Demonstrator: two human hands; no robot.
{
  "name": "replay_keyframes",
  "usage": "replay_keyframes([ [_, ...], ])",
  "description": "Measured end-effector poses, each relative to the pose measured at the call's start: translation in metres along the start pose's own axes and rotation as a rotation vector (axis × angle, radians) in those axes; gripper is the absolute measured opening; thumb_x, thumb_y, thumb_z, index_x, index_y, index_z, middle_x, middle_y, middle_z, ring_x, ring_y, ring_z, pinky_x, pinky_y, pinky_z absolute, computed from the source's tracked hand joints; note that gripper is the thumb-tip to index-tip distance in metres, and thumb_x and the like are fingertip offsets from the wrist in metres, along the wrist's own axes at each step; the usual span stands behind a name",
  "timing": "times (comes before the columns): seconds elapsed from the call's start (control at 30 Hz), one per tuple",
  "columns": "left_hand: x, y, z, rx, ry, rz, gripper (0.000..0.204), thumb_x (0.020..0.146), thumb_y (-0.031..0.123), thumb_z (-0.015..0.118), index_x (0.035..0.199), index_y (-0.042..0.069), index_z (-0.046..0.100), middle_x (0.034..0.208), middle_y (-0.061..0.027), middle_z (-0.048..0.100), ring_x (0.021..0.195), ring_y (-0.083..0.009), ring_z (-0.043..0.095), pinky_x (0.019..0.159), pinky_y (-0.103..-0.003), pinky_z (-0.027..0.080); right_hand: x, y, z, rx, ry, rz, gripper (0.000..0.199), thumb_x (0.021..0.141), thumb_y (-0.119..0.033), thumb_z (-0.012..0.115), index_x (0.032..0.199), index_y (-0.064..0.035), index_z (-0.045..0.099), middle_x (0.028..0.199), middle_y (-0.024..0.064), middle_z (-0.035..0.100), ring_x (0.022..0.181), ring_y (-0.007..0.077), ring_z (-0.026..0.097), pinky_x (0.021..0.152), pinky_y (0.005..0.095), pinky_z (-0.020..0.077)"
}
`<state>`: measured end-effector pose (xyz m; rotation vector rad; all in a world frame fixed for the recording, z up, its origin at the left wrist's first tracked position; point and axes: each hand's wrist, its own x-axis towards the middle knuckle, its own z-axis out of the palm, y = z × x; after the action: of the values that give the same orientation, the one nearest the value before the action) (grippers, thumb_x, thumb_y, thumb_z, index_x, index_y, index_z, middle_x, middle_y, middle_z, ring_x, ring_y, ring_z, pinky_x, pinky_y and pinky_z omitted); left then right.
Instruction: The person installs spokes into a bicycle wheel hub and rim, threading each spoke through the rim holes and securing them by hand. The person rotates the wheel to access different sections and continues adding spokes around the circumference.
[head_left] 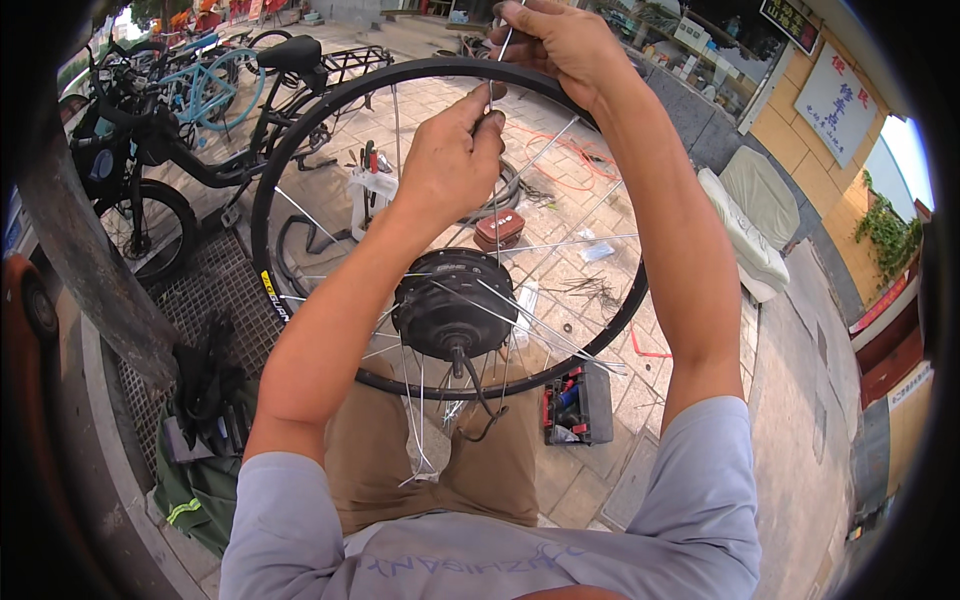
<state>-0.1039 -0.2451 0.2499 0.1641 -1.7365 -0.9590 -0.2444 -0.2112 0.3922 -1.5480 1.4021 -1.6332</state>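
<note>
A black wheel rim (pixel 330 95) stands before me, over my lap. Inside it sits a black hub motor (pixel 440 315), with a cable coming from its axle. Several silver spokes (pixel 545 325) fan out from the hub, some reaching the rim and some with loose ends hanging over my lap. Just inside the far side of the rim, my left hand (pixel 450 160) pinches a spoke between thumb and fingers. My right hand (pixel 565 45) is closed beyond the rim, its thumb and finger on a thin silver rod that lines up with this spoke; whether it is the same piece, I cannot tell.
A white holder (pixel 370 190) with hand tools and a brown case (pixel 498 230) stand on the paving. By my right knee lies an open toolbox (pixel 585 405). Bicycles (pixel 220 90) are parked at far left, beside a tree trunk (pixel 95 240). A covered seat (pixel 750 220) stands right.
</note>
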Motion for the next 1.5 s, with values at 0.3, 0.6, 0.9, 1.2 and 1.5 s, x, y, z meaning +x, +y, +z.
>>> replay_keyframes([
  [0.3,-0.001,0.002,0.003,-0.024,0.029,-0.021,0.039,0.103,0.010,0.056,0.139,-0.006,0.057,0.084,-0.0059,0.065,0.070,-0.0093,0.061,0.063,-0.025,0.052,-0.001,-0.007,0.002,-0.011,-0.071,0.010,0.019,0.102,-0.019,0.065,0.104,-0.0009,0.071,0.087,0.0078,0.073,0.067,0.0126,0.066,0.060,0.0274,0.0537],
  [0.6,-0.005,0.020,0.002,-0.047,0.042,-0.101,0.038,0.104,0.012,0.057,0.136,-0.009,0.058,0.090,-0.0097,0.069,0.075,-0.0129,0.067,0.069,-0.028,0.056,-0.017,-0.033,0.032,-0.397,0.060,-0.087,0.029,0.094,-0.021,0.074,0.110,0.0029,0.076,0.081,0.0043,0.072,0.064,0.0087,0.059,0.056,0.0249,0.0452],
  [0.9,0.001,0.024,0.017,-1.092,0.138,-0.381,0.019,0.103,0.017,0.063,0.116,0.004,0.059,0.107,-0.0120,0.069,0.096,-0.0297,0.073,0.079,-0.039,0.062,-0.020,-0.031,0.030,-0.420,0.093,-0.057,0.031,0.089,-0.022,0.080,0.106,0.0038,0.077,0.076,0.0024,0.069,0.064,0.0077,0.057,0.055,0.0264,0.0427],
  [1.2,0.003,0.028,0.029,-1.000,0.309,-0.407,0.027,0.099,0.026,0.071,0.113,0.005,0.060,0.107,-0.0081,0.067,0.068,-0.0240,0.069,0.054,-0.035,0.056,-0.028,-0.037,0.028,-0.498,0.092,-0.031,0.029,0.091,-0.028,0.077,0.097,0.0006,0.076,0.075,-0.0001,0.067,0.063,0.0072,0.054,0.055,0.0260,0.0404],
  [1.5,0.006,0.026,0.030,-0.959,0.316,-0.403,0.015,0.103,0.022,0.062,0.111,0.009,0.060,0.099,-0.0039,0.063,0.050,-0.0137,0.045,0.044,-0.029,0.033,-0.022,-0.024,0.016,-0.147,-0.022,-0.123,0.019,0.097,-0.021,0.066,0.091,-0.0045,0.071,0.077,-0.0001,0.066,0.062,0.0088,0.056,0.057,0.0251,0.0436],
])
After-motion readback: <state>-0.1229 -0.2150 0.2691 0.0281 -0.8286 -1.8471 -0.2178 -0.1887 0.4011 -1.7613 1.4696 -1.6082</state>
